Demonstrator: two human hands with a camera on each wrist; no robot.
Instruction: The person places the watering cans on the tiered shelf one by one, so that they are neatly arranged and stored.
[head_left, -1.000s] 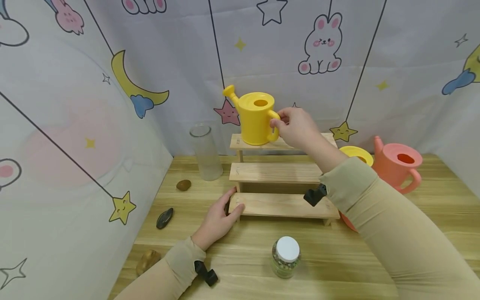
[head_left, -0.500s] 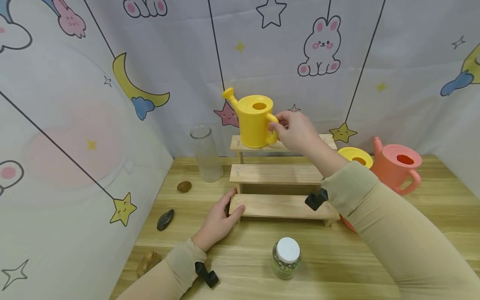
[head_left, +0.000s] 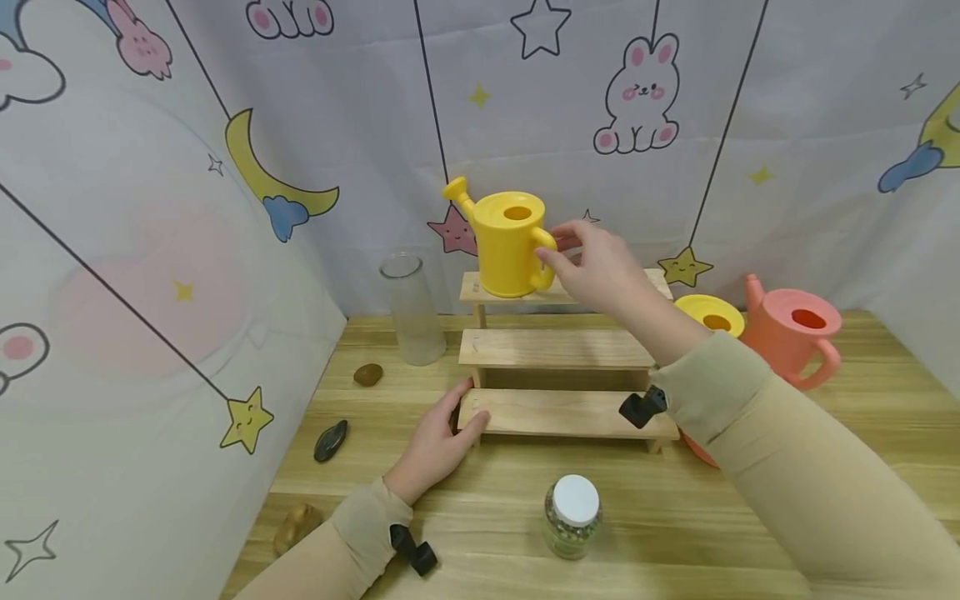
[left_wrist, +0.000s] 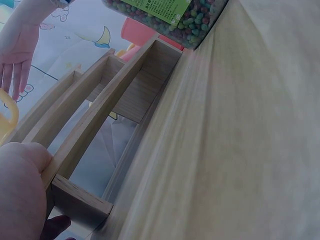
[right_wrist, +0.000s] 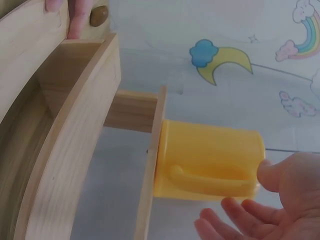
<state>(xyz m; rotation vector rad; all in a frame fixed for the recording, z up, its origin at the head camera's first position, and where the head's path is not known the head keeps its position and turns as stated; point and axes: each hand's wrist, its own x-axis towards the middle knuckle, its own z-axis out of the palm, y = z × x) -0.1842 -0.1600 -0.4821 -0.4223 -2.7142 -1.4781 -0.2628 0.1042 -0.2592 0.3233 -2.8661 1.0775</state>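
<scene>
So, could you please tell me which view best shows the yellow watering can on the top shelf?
The head view: the yellow watering can shows its spout, top opening and handle there. The right wrist view shows body and handle, no spout; the left wrist view, only its handle area, cut off.

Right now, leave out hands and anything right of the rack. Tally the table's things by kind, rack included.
Rack: 1
Can, yellow, on the top shelf: 1
Vase, clear: 1
Jar, white-lidded: 1
Stones, namely brown stone, black stone, gold stone: 3
Total: 7
</scene>
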